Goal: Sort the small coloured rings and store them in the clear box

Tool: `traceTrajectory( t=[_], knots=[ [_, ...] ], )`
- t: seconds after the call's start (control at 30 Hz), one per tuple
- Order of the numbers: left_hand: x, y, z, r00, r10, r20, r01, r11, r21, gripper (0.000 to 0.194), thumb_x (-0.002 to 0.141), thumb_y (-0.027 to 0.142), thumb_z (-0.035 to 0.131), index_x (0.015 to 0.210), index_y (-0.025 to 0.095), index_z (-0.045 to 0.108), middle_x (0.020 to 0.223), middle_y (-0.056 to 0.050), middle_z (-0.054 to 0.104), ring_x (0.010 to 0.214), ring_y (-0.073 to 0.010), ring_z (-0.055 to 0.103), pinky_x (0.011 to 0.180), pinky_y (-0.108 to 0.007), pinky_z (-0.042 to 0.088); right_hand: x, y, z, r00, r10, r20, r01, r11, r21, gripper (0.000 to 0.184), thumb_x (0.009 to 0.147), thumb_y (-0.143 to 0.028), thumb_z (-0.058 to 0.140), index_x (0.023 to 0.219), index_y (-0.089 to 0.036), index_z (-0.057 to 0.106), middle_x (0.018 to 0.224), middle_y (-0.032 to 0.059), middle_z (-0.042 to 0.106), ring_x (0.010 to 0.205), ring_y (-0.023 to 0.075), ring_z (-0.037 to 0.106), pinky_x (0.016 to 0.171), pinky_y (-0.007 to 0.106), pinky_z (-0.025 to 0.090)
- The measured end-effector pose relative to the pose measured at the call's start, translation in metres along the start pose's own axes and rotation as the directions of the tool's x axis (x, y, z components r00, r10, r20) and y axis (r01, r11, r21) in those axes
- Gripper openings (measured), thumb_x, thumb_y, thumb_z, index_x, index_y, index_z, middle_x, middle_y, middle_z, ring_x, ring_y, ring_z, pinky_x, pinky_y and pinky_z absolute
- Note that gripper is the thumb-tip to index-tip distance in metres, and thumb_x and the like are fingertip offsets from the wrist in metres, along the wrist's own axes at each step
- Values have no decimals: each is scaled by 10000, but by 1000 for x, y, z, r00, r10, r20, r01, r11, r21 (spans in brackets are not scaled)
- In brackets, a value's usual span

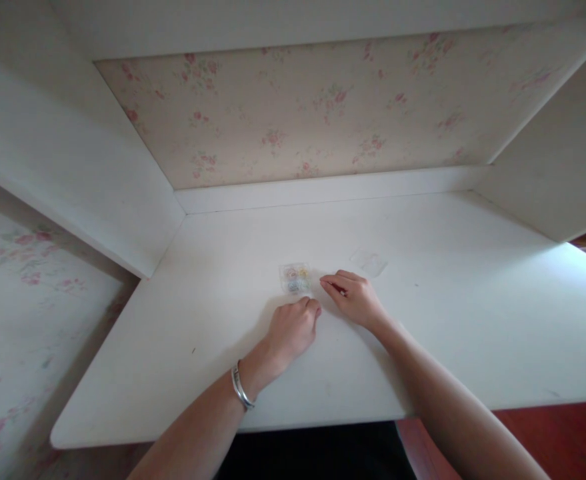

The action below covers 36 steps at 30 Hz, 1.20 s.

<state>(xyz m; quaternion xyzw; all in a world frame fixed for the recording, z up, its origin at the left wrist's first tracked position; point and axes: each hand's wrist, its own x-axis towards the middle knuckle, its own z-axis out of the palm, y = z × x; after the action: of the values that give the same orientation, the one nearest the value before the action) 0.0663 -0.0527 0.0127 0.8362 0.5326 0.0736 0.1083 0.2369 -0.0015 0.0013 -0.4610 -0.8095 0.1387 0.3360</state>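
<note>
A small clear plastic case (296, 278) lies on the white desk, with tiny coloured pieces grouped inside: reddish, yellow, blue and green. What they are is too small to tell. Just below the case's near edge rests my left hand (294, 327), its fingers curled closed; whatever they may hold is hidden. My right hand (355, 297) is to the right of the case, thumb and fingertips pinched together. Anything in that pinch is too small to name. Beyond the right hand lies a flat, clear plastic piece (369, 262), resembling a lid.
The white desk (453, 320) has a raised back strip (333, 188) below a flower-patterned wall (293, 113). White side panels (97, 147) stand at left and right. A small dark speck (193, 351) marks the desk at left. Reddish flooring (563, 433) shows beyond the front edge.
</note>
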Motion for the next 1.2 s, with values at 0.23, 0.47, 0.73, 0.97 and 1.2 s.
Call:
traceTrajectory(
  t=[0.23,0.47,0.73,0.97,1.2],
  knots=[
    [-1,-3,-5,1000,0,-22,0,1000,-11,241,956,244,336,997,208,571,971,-49,654,823,-189,645,669,-276,479,1,2,-4,1000,7,19,-6,1000,-21,279,928,-316,442,911,-218,702,753,35,644,680,127,575,657,233,414],
    [13,-10,-16,965,-141,-219,142,990,-14,232,957,276,357,1030,231,573,1022,-33,656,889,-175,635,693,-259,466,0,6,-4,1000,-5,-5,5,1000,-29,273,926,-319,450,917,-216,703,742,31,644,675,122,571,659,230,406],
    [14,-29,-21,906,-212,-366,172,975,-139,221,939,300,411,1012,247,613,996,-19,663,857,-158,624,711,-249,447,1,17,-11,997,38,-73,-47,991,-123,274,927,-328,436,911,-225,690,738,24,627,686,140,562,711,268,399],
    [18,-75,-11,842,-357,-403,185,895,-407,218,874,280,508,1021,166,623,952,-59,636,753,-146,613,730,-271,477,1,43,-28,925,304,-228,-372,843,-388,416,807,-476,559,1161,-265,612,1174,106,551,1064,305,495,872,464,374],
    [19,-72,1,899,-351,-261,159,818,-554,340,859,327,537,1161,172,557,1181,-90,600,597,-98,608,661,-266,503,0,64,-29,875,472,-107,-468,772,-429,600,813,-533,503,1330,-232,462,1386,152,413,1210,339,425,949,500,351]
  ],
)
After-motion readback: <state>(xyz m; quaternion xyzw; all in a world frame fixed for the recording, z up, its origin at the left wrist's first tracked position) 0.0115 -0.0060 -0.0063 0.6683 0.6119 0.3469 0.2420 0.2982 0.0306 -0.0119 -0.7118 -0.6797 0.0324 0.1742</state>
